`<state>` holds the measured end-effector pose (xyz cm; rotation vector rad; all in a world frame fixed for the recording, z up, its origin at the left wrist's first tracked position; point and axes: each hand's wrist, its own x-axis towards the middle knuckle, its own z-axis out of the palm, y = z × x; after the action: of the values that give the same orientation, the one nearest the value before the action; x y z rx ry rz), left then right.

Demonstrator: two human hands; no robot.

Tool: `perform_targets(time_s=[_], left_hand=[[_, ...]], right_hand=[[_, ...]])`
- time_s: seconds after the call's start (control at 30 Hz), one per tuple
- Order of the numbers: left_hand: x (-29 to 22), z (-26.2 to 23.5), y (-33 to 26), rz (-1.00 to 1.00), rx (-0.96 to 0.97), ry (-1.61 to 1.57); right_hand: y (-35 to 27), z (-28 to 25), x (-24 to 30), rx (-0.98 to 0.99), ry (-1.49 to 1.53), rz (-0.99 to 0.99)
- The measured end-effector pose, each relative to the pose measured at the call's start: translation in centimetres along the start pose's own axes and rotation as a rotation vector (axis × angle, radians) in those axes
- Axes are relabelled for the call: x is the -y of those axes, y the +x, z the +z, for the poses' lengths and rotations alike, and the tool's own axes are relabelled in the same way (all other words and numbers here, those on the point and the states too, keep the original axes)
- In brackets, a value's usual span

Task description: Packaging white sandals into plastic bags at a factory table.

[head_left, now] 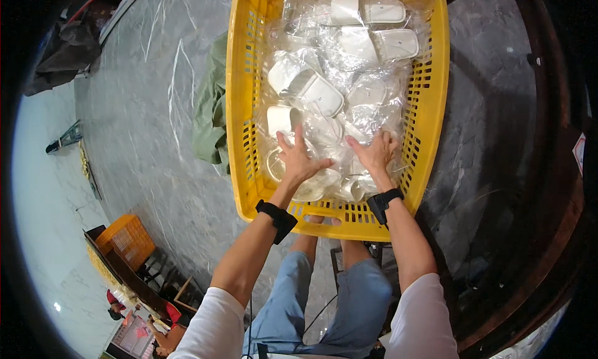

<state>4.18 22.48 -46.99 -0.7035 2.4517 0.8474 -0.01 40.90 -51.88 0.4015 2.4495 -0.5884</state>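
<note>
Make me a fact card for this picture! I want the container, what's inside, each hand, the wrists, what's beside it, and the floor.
Container: yellow basket with holes in its sides
Inside: white slippers in clear plastic wrapping
Left hand: fingers spread, over the wrapped slippers
Right hand: fingers curled at the wrapping; hard to tell if it grips anything
Wrists: a black band on each
Beside the basket: green cloth, on the left
Floor: grey with white streaks

Looking down at a yellow crate (pixel 441 66) loaded with white slippers (pixel 322 97) in clear plastic (pixel 389 119). Got the left hand (pixel 302 164) spread over the near end, right hand (pixel 377 156) half-curled nearby. Also spotting green sheeting (pixel 213 110) left of it.
</note>
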Motion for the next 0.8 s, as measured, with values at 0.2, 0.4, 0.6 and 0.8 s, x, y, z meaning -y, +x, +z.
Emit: perform_targets(time_s=[0.2,0.4,0.6,0.8], left_hand=[[-0.2,2.3,-2.6,-0.007,0.063,0.178],[2.3,1.9,-2.3,0.108,0.191,0.049],[4.9,-0.6,-3.5,0.049,0.172,-0.296],[-0.4,-6.3,-6.7,0.046,0.241,-0.582]], right_hand=[[-2.3,0.1,0.5,-0.080,-0.017,-0.219],[-4.5,0.7,0.1,-0.173,-0.081,-0.452],[-7.6,-3.1,4.9,0.063,0.058,-0.500],[-11.0,-10.7,7.4,0.003,0.203,-0.655]])
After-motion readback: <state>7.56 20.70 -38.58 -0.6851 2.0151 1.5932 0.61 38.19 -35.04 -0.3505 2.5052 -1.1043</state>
